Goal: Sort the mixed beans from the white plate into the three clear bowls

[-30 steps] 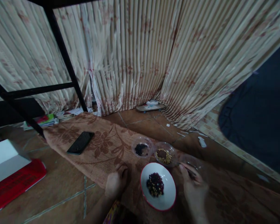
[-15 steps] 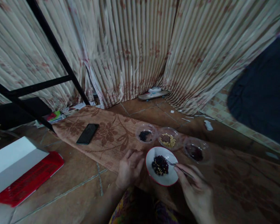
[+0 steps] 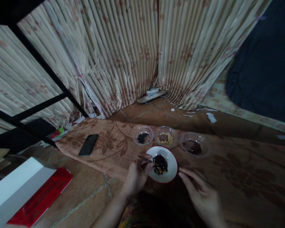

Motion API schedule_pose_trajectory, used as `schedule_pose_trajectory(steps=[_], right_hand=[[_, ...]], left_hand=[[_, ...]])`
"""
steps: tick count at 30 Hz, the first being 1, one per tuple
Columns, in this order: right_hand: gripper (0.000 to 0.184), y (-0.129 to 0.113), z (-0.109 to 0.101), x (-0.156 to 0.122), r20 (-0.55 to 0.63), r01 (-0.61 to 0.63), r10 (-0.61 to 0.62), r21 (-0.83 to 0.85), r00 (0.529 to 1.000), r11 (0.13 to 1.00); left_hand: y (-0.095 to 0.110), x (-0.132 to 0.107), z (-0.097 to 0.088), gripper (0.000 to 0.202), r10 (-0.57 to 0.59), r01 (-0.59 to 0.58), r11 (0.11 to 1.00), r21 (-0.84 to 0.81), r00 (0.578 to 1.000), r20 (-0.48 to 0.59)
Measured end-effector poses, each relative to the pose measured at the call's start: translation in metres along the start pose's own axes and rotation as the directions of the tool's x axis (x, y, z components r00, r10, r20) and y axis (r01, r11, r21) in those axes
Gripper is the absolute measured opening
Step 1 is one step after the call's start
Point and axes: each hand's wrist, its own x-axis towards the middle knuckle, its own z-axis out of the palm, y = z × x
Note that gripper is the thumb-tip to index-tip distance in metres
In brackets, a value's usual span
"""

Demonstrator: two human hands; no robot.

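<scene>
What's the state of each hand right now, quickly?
Left hand: closed, holding a slim utensil at the white bowl.
Right hand: partly curled beside the bowl's rim; whether it grips anything cannot be told.

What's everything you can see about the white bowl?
The bowl is round and white, perhaps ceramic, with a thin red rim. It rests open side up on the patterned cloth, holding a heap of dark and yellow bits. The left hand overlaps its left side; the right hand is at its right edge, maybe touching.
</scene>
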Motion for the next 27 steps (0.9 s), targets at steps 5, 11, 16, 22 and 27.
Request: schedule_pose_trajectory(steps=[5,11,16,22,27], right_hand=[[0.038,0.052,-0.013,-0.020,-0.071,-0.371,0.368,-0.027,0.927,0.928],[0.041,0.069,-0.010,-0.031,0.001,-0.391,0.391,-0.023,0.921,0.920],[0.040,0.073,-0.007,-0.028,0.018,-0.353,0.354,-0.044,0.935,0.935],[0.040,0.084,-0.001,-0.032,0.018,-0.339,0.342,-0.082,0.940,0.937],[0.038,0.087,0.003,-0.033,0.034,-0.288,0.293,-0.104,0.955,0.952]], left_hand=[[-0.001,0.007,-0.011,0.022,-0.038,0.002,0.985,0.175,0.979,0.202],[-0.015,0.017,-0.009,0.021,-0.005,-0.050,0.961,0.272,0.980,0.198],[-0.025,0.033,0.003,0.014,0.040,-0.077,0.974,0.214,0.984,0.173],[-0.034,0.036,0.003,0.014,0.008,-0.009,0.997,0.082,1.000,0.007],[-0.036,0.028,-0.014,0.015,-0.043,0.040,0.996,0.080,0.998,0.035]])
